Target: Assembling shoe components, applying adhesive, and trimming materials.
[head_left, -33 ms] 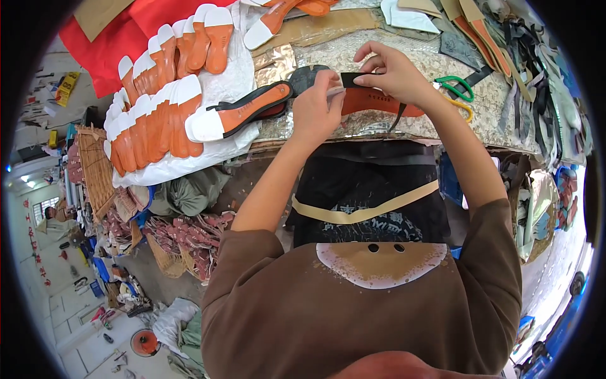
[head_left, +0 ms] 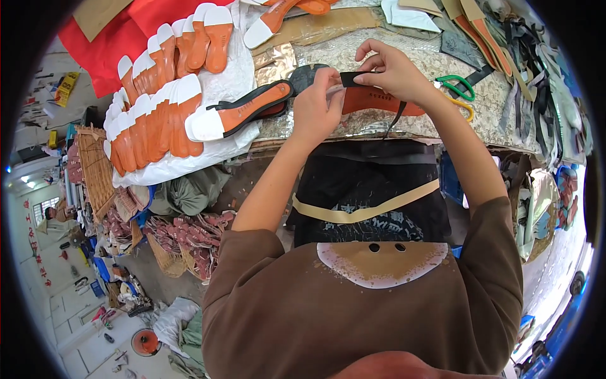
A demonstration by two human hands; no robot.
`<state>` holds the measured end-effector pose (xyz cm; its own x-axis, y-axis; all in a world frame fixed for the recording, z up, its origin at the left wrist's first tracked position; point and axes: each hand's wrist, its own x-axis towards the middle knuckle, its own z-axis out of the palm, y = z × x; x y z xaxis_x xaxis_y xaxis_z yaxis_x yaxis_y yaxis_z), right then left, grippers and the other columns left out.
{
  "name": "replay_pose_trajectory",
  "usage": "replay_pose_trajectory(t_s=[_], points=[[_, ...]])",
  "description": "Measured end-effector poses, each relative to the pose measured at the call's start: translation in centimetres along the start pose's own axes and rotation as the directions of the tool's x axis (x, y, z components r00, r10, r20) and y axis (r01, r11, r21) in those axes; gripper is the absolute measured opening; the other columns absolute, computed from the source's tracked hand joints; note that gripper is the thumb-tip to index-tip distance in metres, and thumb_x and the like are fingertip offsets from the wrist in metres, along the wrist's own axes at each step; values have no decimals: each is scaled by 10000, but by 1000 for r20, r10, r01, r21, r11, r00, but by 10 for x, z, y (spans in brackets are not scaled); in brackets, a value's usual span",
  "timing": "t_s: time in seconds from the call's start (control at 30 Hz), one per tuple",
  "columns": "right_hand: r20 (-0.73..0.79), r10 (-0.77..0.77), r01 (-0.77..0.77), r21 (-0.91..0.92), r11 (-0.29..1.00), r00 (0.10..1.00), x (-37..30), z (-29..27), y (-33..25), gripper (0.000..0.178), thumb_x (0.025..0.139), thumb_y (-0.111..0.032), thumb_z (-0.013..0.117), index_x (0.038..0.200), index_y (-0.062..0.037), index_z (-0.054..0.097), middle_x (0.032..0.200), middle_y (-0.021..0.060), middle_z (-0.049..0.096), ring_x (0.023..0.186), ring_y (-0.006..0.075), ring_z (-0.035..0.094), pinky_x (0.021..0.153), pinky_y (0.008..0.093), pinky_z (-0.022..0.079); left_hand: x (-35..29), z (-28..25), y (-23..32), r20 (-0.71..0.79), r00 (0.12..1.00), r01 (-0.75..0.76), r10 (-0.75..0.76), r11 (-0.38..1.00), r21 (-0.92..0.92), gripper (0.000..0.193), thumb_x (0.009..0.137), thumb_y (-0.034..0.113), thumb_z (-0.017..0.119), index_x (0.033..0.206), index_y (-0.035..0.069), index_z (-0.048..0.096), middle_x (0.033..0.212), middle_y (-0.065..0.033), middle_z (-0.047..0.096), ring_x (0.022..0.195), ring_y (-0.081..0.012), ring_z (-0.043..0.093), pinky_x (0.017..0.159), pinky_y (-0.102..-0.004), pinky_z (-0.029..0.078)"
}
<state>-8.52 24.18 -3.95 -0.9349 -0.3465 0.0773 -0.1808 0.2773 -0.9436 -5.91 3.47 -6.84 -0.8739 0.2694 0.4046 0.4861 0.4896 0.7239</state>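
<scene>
An orange insole [head_left: 374, 103] lies across the near part of the worktable between my hands. My left hand [head_left: 317, 104] is closed at the insole's pale left end, and the fingers hide most of that end. Between the thumb and fingers of my right hand [head_left: 396, 74] is a black strap [head_left: 349, 79], held just above the insole. A thin black strip [head_left: 396, 120] hangs down near my right wrist. Left of my left hand rests a black-edged shoe sole [head_left: 255, 106] with an orange and white insole on it.
Rows of orange and white insoles [head_left: 154, 120] cover a white sheet [head_left: 237, 60] on the left. Green-handled scissors [head_left: 456, 87] lie right of my right hand. Black strips [head_left: 546, 95] and scraps pile up at the far right. A black apron [head_left: 366, 183] covers my lap.
The free end of the thin black strip hangs slightly lower and farther left. Both hands stay almost in place.
</scene>
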Motion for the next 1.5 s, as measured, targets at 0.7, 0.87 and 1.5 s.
replay_pose_trajectory(t_s=[0.7, 0.87, 1.5], points=[[61, 21, -16, -75, 997, 998, 9, 3, 21, 207, 839, -126, 741, 1023, -32, 758, 840, 79, 727, 744, 114, 654, 700, 263, 530, 2, 4, -7, -13, 999, 42, -42, 999, -4, 279, 847, 117, 647, 1098, 109, 526, 857, -172, 700, 793, -398, 669, 662, -453, 500], [40, 40, -35, -113, 993, 998, 7, 4, 18, 205, 826, -149, 751, 1006, -53, 765, 828, 87, 724, 732, 135, 654, 695, 280, 528, 2, 3, -7, -7, 999, 43, -43, 999, -3, 271, 846, 114, 645, 1090, 106, 526, 862, -167, 699, 796, -400, 667, 664, -454, 500], [99, -11, 33, -221, 975, 995, -15, -15, 7, 167, 826, -180, 748, 861, -28, 687, 593, -2, 424, 573, 102, 390, 527, 296, 345, -13, 11, -2, -106, 971, -199, 216, 968, 150, 55, 827, 107, 679, 870, 73, 681, 736, -82, 613, 643, -302, 599, 576, -391, 443]])
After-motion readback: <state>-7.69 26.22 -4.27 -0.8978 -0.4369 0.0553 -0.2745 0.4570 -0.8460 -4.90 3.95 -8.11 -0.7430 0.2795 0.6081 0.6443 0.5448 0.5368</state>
